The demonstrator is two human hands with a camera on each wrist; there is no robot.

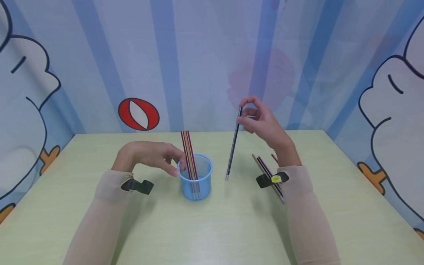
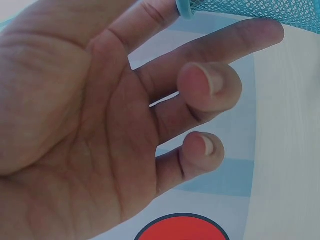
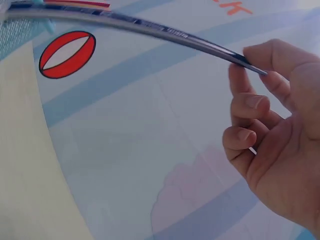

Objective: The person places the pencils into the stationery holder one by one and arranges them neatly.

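A blue mesh pen cup (image 1: 205,184) stands upright on the table, with several red and yellow pencils (image 1: 189,154) leaning inside it. My left hand (image 1: 152,156) is at the cup's left rim, its index finger over the edge and the thumb beside it. In the left wrist view, one finger meets the cup's rim (image 2: 185,9), while the others are loosely bent below. My right hand (image 1: 263,123) pinches a dark blue pencil (image 1: 233,147) by its top end, right of the cup. This pencil hangs nearly upright, its pale lower tip above the table.
Several more pencils (image 1: 265,167) lie on the table at the right, partly hidden under my right wrist. The pale table (image 1: 215,232) reaches back to a blue striped backdrop (image 1: 205,66) with cartoon figures at both sides.
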